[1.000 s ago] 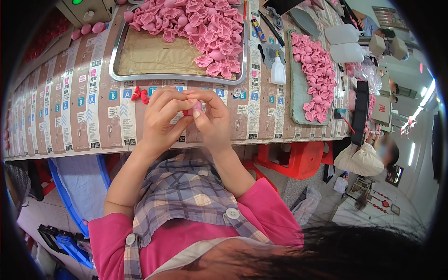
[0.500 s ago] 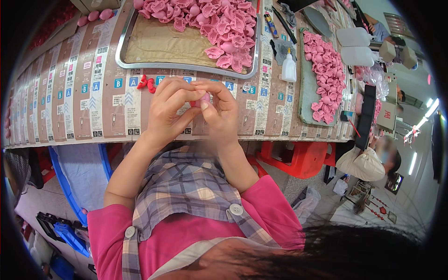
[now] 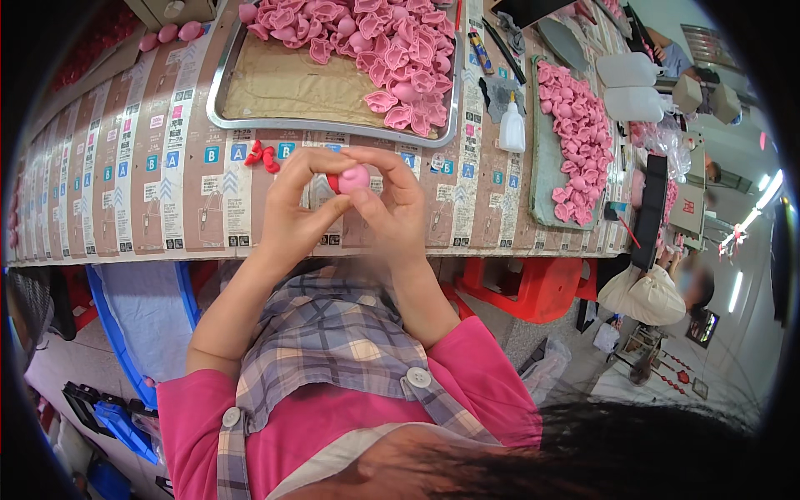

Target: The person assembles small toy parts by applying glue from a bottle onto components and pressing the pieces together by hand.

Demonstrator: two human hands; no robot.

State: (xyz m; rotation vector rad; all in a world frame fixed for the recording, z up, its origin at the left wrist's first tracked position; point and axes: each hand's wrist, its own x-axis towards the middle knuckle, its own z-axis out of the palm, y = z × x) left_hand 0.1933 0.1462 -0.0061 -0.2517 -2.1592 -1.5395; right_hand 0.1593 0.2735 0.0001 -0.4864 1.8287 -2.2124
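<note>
The left hand (image 3: 293, 198) and right hand (image 3: 393, 204) together pinch a rounded pink piece (image 3: 356, 177) with a red part (image 3: 333, 182) over the bench (image 3: 137, 187), seemingly unfinished, with loose red pieces (image 3: 265, 157) at ten o'clock and heaped pink shells (image 3: 379, 58) at twelve apparently left.

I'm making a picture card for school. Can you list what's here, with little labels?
Right hand: holds a pink ball
Left hand: at a red bit beside the ball
Metal tray: heaped pink pieces
Green tray: other pink pieces
Between trays: white bottle
Table: striped, with loose red pieces near the metal tray
</note>
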